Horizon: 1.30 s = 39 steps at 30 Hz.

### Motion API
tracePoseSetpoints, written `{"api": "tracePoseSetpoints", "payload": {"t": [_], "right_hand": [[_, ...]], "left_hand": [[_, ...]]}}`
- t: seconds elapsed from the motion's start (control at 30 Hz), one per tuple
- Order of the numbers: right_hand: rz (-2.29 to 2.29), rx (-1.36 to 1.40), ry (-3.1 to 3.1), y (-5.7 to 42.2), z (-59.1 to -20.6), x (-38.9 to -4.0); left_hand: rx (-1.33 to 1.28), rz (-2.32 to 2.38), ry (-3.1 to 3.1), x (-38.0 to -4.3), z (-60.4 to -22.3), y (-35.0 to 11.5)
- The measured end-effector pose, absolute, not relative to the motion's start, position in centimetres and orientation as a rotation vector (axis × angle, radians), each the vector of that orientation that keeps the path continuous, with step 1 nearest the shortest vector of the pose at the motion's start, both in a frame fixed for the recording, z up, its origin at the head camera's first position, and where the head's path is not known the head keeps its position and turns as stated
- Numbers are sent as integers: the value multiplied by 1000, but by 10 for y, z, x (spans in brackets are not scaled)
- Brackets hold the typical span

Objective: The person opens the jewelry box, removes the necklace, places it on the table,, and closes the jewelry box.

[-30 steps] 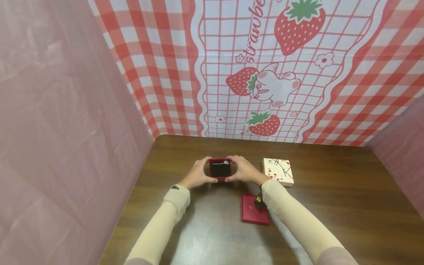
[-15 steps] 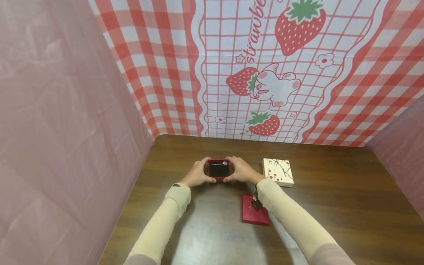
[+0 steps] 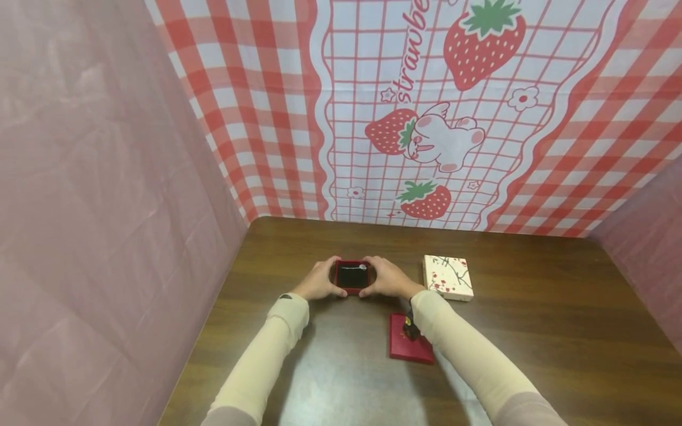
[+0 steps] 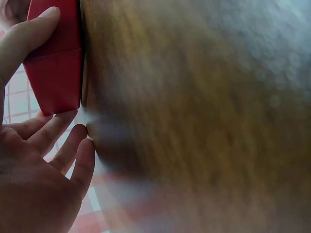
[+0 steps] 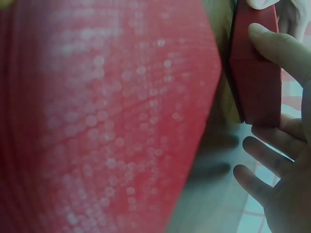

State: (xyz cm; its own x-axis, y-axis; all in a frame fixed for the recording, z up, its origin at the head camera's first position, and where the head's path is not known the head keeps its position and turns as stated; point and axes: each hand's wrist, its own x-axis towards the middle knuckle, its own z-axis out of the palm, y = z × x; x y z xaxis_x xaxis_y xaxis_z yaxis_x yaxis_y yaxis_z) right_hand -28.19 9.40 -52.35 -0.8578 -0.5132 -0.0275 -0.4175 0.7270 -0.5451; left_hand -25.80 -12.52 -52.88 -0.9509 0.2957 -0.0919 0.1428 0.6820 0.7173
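A small red jewellery box [image 3: 352, 292] with a black inside sits toward the back of the table, its top uncovered. Across the black lining lies a thin silver chain with a pale ornament [image 3: 363, 267], likely a necklace or bracelet. My left hand [image 3: 318, 281] grips the box's left end, thumb on the near side and fingers at the far corner. My right hand [image 3: 392, 279] holds the right end the same way. In the left wrist view the red box wall [image 4: 58, 73] stands at the tabletop; whether it touches cannot be told.
A flat red lid [image 3: 396, 349] with a small gold mark lies under my right wrist, partly hidden by the sleeve and a dark wrist device. To the right stands a cream box [image 3: 449, 277] with a branch-and-blossom print. A checked strawberry cloth [image 3: 351, 118] hangs behind the brown table [image 3: 533, 307].
Both hands have shifted the red box slightly left, then a little nearer. My right forearm has moved a bit left over the red lid. The grip looks the same.
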Motion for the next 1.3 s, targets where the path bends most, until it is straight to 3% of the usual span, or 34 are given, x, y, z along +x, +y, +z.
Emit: {"api": "tracePoseSetpoints", "payload": {"t": [0.67,1.3], "right_hand": [[-728,-776,2727,99,-521,-281],[-708,-1005,2931,83,-510,-287]], "left_hand": [[372,1101,2716,-257,-531,-126],[347,1062,2718,-258,-531,-125]]}}
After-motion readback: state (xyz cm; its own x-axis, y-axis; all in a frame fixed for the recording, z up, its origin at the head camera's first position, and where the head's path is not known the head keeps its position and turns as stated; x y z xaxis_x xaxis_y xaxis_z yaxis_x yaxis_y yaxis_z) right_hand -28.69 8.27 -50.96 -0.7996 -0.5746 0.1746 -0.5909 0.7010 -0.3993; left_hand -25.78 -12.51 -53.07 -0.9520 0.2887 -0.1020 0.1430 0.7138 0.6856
